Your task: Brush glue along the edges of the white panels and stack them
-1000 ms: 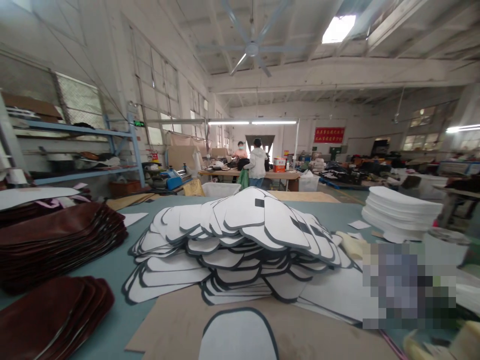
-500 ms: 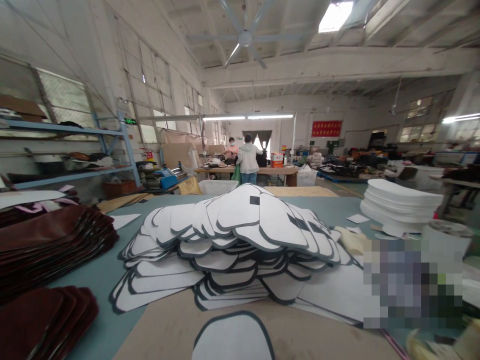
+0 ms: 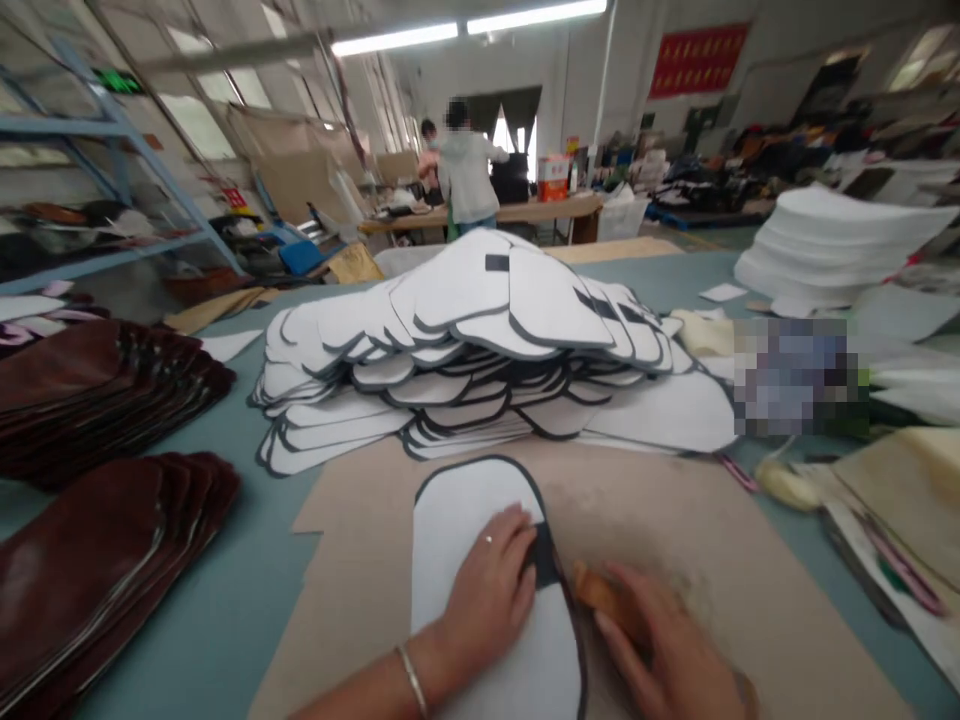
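Flat, left hand (image 3: pixel 487 590) pins white panel (image 3: pixel 465 540) — right hand (image 3: pixel 667 650) grips brush (image 3: pixel 596 592).

matt white panel (image 3: pixel 465 540) edged in dark cloth, on rough brown cardboard (image 3: pixel 660 520); glossy maroon leather pieces (image 3: pixel 82 580).

A teal table (image 3: pixel 247 560) carries cardboard sheet (image 3: pixel 675 520), white pieces (image 3: pixel 465 340), brown stacks (image 3: pixel 97 560).

Our view has tipped down from the ceiling toward the tabletop, so both our hands have come into sight. Our left hand (image 3: pixel 491 590) now lies flat on the white rounded panel with the dark edge (image 3: pixel 480 560), and our right hand (image 3: pixel 667 650) presses a small brown pad (image 3: pixel 596 592) at the panel's rim, over the brown cardboard sheet (image 3: pixel 675 520).
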`<state>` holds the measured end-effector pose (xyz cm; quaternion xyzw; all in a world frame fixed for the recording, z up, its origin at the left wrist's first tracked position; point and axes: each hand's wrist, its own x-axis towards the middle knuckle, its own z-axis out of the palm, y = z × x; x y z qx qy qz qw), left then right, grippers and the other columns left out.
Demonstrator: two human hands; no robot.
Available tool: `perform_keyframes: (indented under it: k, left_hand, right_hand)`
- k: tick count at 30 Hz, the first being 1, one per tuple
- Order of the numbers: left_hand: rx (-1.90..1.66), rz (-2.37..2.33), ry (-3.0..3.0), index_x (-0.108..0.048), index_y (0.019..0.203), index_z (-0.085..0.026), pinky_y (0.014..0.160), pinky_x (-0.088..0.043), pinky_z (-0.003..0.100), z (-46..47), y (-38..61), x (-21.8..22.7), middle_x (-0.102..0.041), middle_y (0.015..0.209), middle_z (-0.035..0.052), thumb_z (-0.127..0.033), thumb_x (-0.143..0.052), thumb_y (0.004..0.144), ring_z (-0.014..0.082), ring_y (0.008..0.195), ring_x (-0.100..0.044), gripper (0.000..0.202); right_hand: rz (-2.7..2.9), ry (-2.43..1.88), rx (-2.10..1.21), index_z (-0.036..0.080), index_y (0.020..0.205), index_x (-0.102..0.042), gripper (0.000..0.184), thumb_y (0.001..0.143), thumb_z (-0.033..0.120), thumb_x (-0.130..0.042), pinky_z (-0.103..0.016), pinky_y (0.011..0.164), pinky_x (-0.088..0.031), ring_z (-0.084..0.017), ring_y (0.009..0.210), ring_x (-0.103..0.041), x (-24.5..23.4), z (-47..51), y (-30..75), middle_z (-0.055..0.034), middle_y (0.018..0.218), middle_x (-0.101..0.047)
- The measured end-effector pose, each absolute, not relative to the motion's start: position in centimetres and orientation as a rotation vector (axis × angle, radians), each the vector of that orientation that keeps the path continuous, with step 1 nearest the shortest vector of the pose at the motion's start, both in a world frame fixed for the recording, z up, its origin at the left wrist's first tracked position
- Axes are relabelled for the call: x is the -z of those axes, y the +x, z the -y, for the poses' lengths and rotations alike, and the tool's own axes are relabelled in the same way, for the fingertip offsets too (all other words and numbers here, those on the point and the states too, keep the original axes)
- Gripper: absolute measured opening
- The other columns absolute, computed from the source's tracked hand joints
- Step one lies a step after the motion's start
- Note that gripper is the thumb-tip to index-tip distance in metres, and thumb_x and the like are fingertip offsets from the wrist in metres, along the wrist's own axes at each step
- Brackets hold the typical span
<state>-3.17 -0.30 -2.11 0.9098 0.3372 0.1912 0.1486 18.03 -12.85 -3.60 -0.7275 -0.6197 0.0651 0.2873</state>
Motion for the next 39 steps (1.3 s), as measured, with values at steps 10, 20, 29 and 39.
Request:
perform_keyframes:
  k: [10, 20, 29, 39]
  left_hand:
    - [-0.089, -0.562, 2.864, -0.037, 0.152, -0.011, 0.128, -0.019, 0.046, 0.7, 0.2, 1.4, -0.022, 0.166, 0.0114, -0.04, -0.043, 0.104, 0.0253, 0.155, -0.016, 0.057]
    - [-0.056, -0.542, 2.844, -0.033, 0.154, -0.008, 0.128, -0.013, 0.047, 2.7, 0.0, 1.3, -0.016, 0.167, 0.0122, -0.039, -0.042, 0.104, 0.027, 0.156, -0.008, 0.06]
    - [-0.186, -0.506, 2.733, -0.033, 0.153, -0.005, 0.128, -0.022, 0.041, 0.5, 0.0, 1.7, -0.025, 0.165, 0.0149, -0.036, -0.053, 0.097, 0.0249, 0.155, -0.018, 0.066]
    - [-0.359, -1.266, 2.644, -0.042, 0.146, -0.002, 0.125, -0.025, 0.054, -4.1, 0.9, 2.9, -0.032, 0.16, 0.0224, -0.035, -0.051, 0.099, 0.035, 0.152, -0.025, 0.059]
  right_hand:
    - [1.971, -2.185, -0.143, 0.033, 0.13, -0.065, 0.035, 0.098, 0.03, -0.052, -0.03, 0.069, -0.053, -0.017, 0.081, -0.065, 1.4, 15.1, 19.6, -0.0059, 0.112, -0.065]
    - [2.115, -2.289, 0.058, 0.034, 0.138, -0.06, 0.049, 0.092, 0.015, -0.058, -0.041, 0.082, -0.047, -0.026, 0.1, -0.058, 0.1, 16.5, 17.6, -0.0055, 0.126, -0.064]
    - [2.067, -2.242, 0.055, 0.032, 0.13, -0.065, 0.036, 0.099, 0.024, -0.05, -0.035, 0.074, -0.04, -0.021, 0.089, -0.054, 0.4, 10.1, 19.6, -0.006, 0.114, -0.065]
    - [2.052, -2.21, -0.064, 0.03, 0.124, -0.07, 0.032, 0.099, 0.025, -0.051, -0.035, 0.076, -0.044, -0.018, 0.083, -0.057, -0.3, 8.1, 20.2, -0.0068, 0.109, -0.063]
